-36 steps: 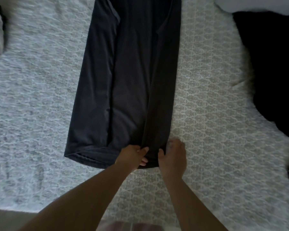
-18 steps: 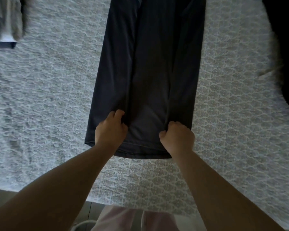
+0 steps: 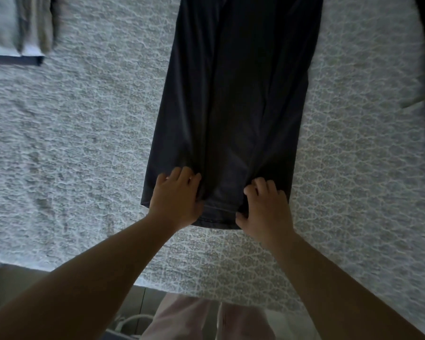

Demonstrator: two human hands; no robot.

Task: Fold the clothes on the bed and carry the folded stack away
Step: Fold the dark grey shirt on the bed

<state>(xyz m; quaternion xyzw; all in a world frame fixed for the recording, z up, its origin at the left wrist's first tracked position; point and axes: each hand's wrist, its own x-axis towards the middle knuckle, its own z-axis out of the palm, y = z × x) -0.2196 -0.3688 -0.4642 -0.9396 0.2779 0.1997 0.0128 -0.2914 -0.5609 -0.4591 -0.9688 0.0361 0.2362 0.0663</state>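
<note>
A: What step is this?
B: Folding the shirt [image 3: 231,106]; it lies flat on the bed [image 3: 84,143]; the left hand [image 3: 174,200] and right hand [image 3: 265,212] each pinch its near hem; next, I think, lift it up and over.
A: Anything hidden?
B: The shirt's top is cut off; the stack [image 3: 15,28] is blurry.

1. No text, label, brand, number or sign could be read anywhere in the head view.
2. The dark garment [image 3: 233,99] showed plain fabric, and the bedspread [image 3: 84,143] bore only a woven pattern.
</note>
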